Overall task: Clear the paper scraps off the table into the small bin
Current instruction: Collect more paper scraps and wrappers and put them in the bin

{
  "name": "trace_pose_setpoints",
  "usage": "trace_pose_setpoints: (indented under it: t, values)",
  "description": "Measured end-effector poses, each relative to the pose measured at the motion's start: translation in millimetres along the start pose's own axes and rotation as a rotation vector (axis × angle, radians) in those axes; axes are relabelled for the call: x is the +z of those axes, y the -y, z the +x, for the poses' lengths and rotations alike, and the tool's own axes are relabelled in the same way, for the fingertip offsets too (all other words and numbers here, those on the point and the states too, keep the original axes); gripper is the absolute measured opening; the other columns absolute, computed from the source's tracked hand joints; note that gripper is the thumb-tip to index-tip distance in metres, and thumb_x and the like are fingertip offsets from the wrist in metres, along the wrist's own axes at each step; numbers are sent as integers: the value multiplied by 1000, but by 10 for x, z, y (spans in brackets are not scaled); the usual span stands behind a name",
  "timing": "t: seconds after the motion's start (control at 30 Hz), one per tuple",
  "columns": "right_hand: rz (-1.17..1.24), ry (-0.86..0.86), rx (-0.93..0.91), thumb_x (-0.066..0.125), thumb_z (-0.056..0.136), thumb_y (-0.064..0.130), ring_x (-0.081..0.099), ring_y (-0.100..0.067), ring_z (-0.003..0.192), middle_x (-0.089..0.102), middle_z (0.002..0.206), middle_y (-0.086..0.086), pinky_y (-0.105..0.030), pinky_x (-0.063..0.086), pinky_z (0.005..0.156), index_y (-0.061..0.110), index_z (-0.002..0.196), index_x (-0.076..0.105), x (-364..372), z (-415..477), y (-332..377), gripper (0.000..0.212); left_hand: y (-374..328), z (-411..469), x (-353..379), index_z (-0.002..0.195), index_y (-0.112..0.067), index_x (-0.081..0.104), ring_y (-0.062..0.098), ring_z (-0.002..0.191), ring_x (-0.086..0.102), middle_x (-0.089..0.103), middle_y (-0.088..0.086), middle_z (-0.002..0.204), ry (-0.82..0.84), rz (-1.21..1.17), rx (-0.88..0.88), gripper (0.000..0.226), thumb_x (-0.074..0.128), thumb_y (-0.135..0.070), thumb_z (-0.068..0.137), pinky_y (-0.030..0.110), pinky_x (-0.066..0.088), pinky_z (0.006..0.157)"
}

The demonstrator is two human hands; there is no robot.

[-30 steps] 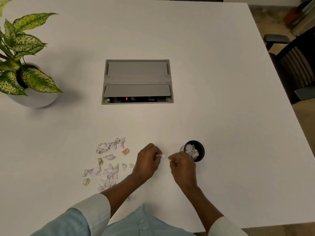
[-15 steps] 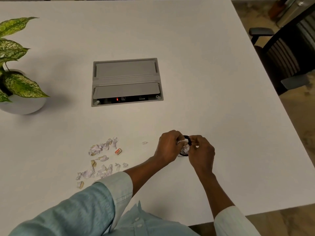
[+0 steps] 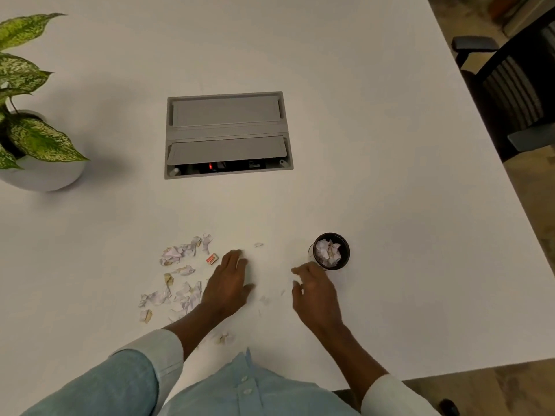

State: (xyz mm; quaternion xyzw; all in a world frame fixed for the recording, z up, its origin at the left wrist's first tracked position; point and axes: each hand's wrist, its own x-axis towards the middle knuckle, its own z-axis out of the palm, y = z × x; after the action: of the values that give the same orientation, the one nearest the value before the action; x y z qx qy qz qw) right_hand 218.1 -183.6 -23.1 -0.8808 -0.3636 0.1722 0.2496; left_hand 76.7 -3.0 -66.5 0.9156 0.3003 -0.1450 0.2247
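Observation:
A small black round bin stands on the white table, with crumpled white paper inside. Several torn paper scraps lie scattered left of centre, among them a small orange-red piece. A tiny scrap lies alone further right, and small bits rest between my hands. My left hand lies flat, fingers spread, at the right edge of the scrap pile, holding nothing. My right hand hovers just left of and below the bin, fingers loosely apart and empty.
A grey recessed cable box sits in the table's middle, its front flap ajar. A potted plant in a white pot stands at the far left. A dark chair is beyond the right table edge.
Both hands were over the bin half a second ago; they have pulled back toward me, empty. The left hand moved left to the scrap pile. The bin is uncovered.

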Motion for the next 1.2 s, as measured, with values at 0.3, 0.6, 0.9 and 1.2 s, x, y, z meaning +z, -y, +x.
trace_pose_setpoints:
  t: [0.3, 0.6, 0.9, 1.2]
  values:
    - [-421, 401, 74, 70, 91, 44, 20, -37, 152, 20, 162, -24, -41, 45, 112, 7, 157, 21, 548, 108, -55, 90, 107, -109, 222, 163, -2, -6, 31, 158, -23, -29, 13, 169, 122, 78, 28, 118, 78, -41, 89, 40, 3, 130]
    - [-484, 417, -63, 78, 79, -2, 59, -26, 111, 61, 118, -12, -29, 57, 70, 9, 104, 67, 557, 43, -55, 30, 79, -108, 260, 162, 0, -6, 37, 156, -26, -31, 19, 167, 142, 61, 21, 116, 80, -23, 89, 47, 6, 132]
    - [-527, 449, -94, 65, 80, -7, 60, -27, 99, 63, 102, -8, -35, 55, 64, 11, 93, 65, 579, 75, 39, 22, 68, -85, 271, 162, 0, -6, 37, 155, -27, -32, 19, 166, 152, 71, 8, 115, 78, -31, 90, 47, 5, 132]
    - [-165, 233, 115, 61, 86, 10, 64, -23, 88, 67, 96, -6, -31, 49, 71, 9, 87, 70, 411, 187, 86, 8, 12, -72, 239, 162, 2, 0, 40, 155, -26, -30, 23, 166, 166, 99, -2, 112, 79, -29, 90, 50, 7, 132]
